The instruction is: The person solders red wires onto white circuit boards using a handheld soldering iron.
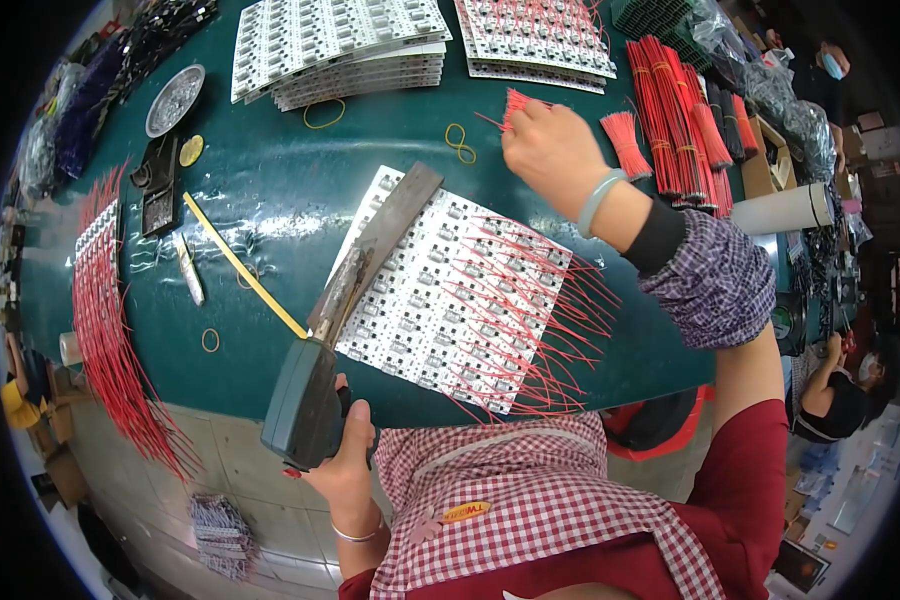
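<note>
My left hand (348,465) is closed round the grip of a dark green soldering gun (305,400), with a yellow tube (240,262) running up and left from it. Its metal nose lies over a white circuit board panel (420,270), beside a flat grey metal bar (410,195) resting across the panel. Red wires (580,290) stick out from the panel's right side. At the far side, my right hand (550,145) has its fingers closed on a small bundle of red wires (515,105); the fingertips are partly hidden.
Stacked panels (340,40) and wired panels (535,45) stand at the back. More red wire bundles (660,120) lie at right. On the left are a wired panel (98,260), a metal dish (175,100) and a black stand (157,185). Co-workers are at far right.
</note>
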### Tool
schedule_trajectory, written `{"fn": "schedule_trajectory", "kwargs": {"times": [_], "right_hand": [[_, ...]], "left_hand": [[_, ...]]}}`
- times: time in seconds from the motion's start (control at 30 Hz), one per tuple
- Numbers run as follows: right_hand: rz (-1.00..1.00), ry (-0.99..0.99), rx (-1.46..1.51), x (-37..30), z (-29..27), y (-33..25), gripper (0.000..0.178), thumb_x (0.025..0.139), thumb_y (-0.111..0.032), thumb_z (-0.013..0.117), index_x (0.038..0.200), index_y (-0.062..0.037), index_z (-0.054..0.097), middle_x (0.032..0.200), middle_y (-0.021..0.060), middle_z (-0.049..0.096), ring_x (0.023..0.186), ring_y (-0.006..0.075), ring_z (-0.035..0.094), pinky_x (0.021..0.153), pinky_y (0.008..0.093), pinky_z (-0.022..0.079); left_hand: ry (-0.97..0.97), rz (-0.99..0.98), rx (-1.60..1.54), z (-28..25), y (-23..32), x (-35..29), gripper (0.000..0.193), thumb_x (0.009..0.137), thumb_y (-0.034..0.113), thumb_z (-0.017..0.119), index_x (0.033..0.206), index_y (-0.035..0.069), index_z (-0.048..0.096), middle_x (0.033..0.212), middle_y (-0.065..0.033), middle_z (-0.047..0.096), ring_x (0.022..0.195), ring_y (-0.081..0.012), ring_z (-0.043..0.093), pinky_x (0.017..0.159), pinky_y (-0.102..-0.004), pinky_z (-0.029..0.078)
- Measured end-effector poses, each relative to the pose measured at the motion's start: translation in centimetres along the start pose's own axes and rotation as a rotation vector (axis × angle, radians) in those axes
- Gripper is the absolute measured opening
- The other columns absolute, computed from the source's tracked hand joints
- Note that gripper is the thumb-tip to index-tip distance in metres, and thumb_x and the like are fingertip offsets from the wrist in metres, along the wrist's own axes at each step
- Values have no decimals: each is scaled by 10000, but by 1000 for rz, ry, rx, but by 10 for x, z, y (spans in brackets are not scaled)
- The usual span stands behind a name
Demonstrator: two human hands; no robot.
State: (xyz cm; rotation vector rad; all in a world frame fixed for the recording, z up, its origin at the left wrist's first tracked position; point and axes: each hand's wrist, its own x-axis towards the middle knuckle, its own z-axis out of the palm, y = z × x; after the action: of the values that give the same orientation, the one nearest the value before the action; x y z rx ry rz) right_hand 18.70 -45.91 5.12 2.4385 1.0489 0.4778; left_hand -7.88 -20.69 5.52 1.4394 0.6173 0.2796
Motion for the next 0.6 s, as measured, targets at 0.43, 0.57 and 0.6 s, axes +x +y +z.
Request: {"fn": "schedule_trajectory", "kwargs": {"times": [0.43,0.57,0.6], "right_hand": [[225,257,989,-62,-70,-88,231,740,36,726,938,-81,746,834,65,668,794,261,615,696,372,513],[284,342,1054,-72,-67,-126,226,715,43,714,923,-45,697,857,68,649,802,252,623,695,353,529],[293,337,1052,-73,-65,-131,228,713,49,713,924,-37,696,862,70,650,801,251,621,695,351,527]], "left_hand": [[-75,-95,-105,-26,-8,-14,456,828,-93,719,1268,-66,603,1120,-137,680,599,-100,554,512,-237,429],[-160,-49,-53,-35,-22,-16,469,828,-97,700,1283,-64,593,1152,-157,671,640,-123,579,546,-256,471],[-173,7,3,-37,-29,-17,486,821,-117,670,1295,-67,574,1190,-182,650,608,-131,565,515,-268,464]]}}
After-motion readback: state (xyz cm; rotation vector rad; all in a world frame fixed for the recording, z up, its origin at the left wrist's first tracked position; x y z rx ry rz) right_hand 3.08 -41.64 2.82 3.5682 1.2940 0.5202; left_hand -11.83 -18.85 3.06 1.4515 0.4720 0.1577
